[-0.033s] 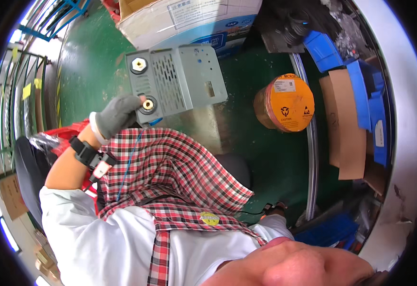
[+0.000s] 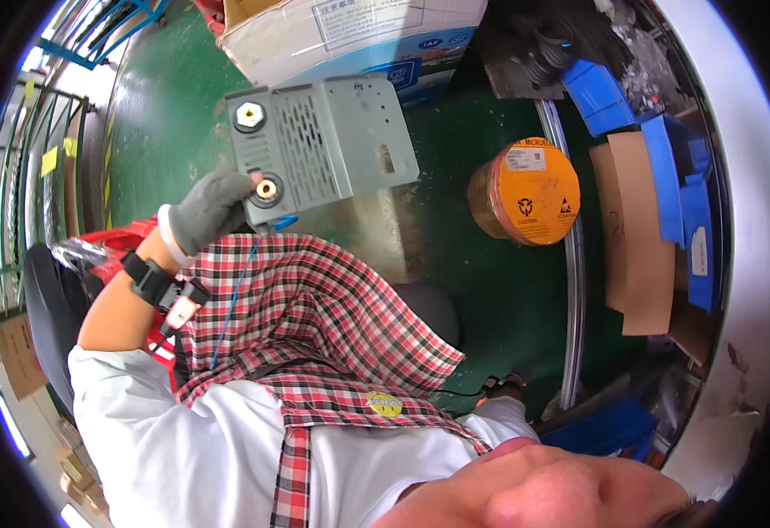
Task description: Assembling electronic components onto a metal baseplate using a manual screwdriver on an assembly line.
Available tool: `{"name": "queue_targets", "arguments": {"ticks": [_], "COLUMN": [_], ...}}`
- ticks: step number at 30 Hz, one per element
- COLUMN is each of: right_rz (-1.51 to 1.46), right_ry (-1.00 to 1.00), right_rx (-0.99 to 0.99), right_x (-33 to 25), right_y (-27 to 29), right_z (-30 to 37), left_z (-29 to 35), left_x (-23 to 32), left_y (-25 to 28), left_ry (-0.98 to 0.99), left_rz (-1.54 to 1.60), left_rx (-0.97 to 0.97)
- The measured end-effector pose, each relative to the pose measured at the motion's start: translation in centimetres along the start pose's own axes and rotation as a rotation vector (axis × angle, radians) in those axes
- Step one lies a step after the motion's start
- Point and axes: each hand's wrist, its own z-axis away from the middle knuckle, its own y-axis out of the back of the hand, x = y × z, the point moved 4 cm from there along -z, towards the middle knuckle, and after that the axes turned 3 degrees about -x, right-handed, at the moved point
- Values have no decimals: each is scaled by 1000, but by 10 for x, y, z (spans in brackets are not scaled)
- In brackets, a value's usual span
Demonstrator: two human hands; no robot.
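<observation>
My left hand (image 2: 211,211), in a grey glove with bare fingertips, is closed on the lower left corner of a grey sheet-metal panel (image 2: 358,132). The panel is bent, with vent slots and small holes. On its left end sit two round black sockets with brass centres, an upper one (image 2: 249,116) and a lower one (image 2: 266,190); my thumb lies against the lower socket. A blue cable tie or wire (image 2: 284,223) shows below the panel. Far from it, low on the right, my right hand (image 2: 513,382) is small and mostly hidden, near a thin black cable (image 2: 468,392).
Beyond the panel stands a large open carton (image 2: 350,44). An orange-topped round drum (image 2: 539,189) is on the green floor, beside a metal rail (image 2: 576,290). Blue bins (image 2: 688,176) and cardboard (image 2: 635,233) line the right side. A red chair or crate (image 2: 121,233) is at left.
The panel and my left hand have shifted slightly left, and the panel's tilt has changed a little. My right hand looks the same.
</observation>
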Motion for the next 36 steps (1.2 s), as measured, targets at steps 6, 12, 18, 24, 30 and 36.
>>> {"name": "queue_targets", "arguments": {"ticks": [6,12,18,24,30,36], "right_rz": [-31,-116,-1310,-1742,-1273,-2025], "right_ry": [11,11,-733,-804,-547,-4], "right_rx": [57,64,250,460,710,516], "right_x": [-2,-55,-121,-142,-125,-112], "right_y": [-18,-32,-46,-23,55,237], "right_z": [-29,-53,-37,-28,4,74], "left_z": [41,44,33,17,5,-8], "left_x": [7,-3,-10,-10,-5,-31], "left_y": [6,27,31,28,18,31], "left_ry": [-103,-154,-195,-208,-234,-212], "left_rz": [124,183,280,272,141,-416], "left_rx": [149,213,291,236,91,143]}}
